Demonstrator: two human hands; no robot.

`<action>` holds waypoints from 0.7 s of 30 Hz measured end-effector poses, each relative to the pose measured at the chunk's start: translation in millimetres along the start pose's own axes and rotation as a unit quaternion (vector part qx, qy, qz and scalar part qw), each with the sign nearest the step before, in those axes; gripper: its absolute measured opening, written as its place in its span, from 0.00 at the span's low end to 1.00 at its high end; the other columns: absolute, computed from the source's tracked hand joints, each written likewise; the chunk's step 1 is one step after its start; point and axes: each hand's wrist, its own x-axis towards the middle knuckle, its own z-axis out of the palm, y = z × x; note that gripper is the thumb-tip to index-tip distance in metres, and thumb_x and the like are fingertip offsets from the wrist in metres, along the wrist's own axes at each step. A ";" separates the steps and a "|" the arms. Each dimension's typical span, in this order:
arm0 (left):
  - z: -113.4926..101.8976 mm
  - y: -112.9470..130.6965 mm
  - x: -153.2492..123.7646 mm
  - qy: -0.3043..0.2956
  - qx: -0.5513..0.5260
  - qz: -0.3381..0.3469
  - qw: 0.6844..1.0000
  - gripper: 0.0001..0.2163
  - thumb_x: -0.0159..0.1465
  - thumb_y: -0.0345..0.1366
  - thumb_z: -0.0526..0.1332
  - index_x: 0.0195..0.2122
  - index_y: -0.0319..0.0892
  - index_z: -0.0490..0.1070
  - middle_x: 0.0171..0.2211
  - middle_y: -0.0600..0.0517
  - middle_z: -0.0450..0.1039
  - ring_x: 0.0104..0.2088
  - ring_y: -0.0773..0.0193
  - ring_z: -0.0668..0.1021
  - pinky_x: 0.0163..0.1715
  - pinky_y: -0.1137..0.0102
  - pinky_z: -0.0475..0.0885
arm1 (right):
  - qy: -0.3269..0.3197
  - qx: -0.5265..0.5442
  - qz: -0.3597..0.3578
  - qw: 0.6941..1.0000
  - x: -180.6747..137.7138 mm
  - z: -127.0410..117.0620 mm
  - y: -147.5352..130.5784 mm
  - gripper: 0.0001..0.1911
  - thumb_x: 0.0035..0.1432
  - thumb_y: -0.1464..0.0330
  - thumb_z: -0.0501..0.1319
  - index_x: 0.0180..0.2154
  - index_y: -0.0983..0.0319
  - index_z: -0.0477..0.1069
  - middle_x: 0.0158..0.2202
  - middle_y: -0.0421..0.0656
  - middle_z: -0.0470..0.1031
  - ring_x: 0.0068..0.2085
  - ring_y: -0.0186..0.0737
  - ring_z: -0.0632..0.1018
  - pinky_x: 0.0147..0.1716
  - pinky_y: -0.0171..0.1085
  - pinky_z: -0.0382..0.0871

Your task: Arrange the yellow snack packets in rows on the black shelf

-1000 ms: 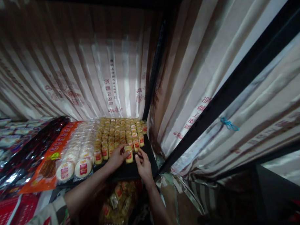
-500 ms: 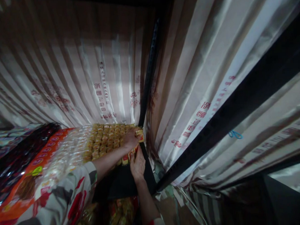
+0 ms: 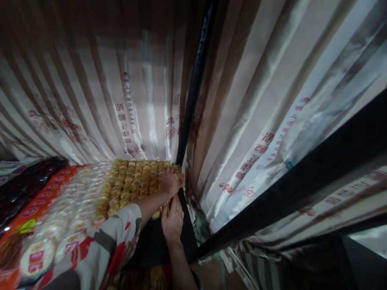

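Rows of small gold-wrapped packets (image 3: 131, 181) stand on a dark shelf (image 3: 152, 243) in the corner. My left hand (image 3: 169, 182) reaches over the rows to their right end, its fingers curled down onto a packet there; the fingertips are hidden. Just in front of it, my right hand (image 3: 173, 219) is held with straight fingers pointing up the shelf and the thumb apart. It lies against the front of the packets, where a bit of gold and orange wrapping shows beside the thumb.
Left of the gold rows are clear-wrapped round white cakes (image 3: 38, 258), an orange package (image 3: 33, 205) and dark shiny bags (image 3: 26, 184). Pleated printed curtains (image 3: 141, 100) hang behind and to the right. A black post (image 3: 194, 81) and a black slanting bar (image 3: 277, 193) frame the corner.
My left hand has closed down over the packets at the right end, covering the one that showed beside it. My right hand has shifted slightly left. The view has turned a little.
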 end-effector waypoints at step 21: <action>16.1 8.4 -2.2 0.038 0.082 -0.016 0.996 0.12 0.62 0.25 0.48 0.40 0.35 0.69 0.39 0.41 0.69 0.44 0.52 0.68 0.44 0.59 0.62 | 0.021 0.015 -0.011 1.000 -2.0 6.7 8.0 0.29 0.61 0.61 0.44 0.57 0.75 0.56 0.57 0.61 0.61 0.59 0.53 0.61 0.54 0.49 0.55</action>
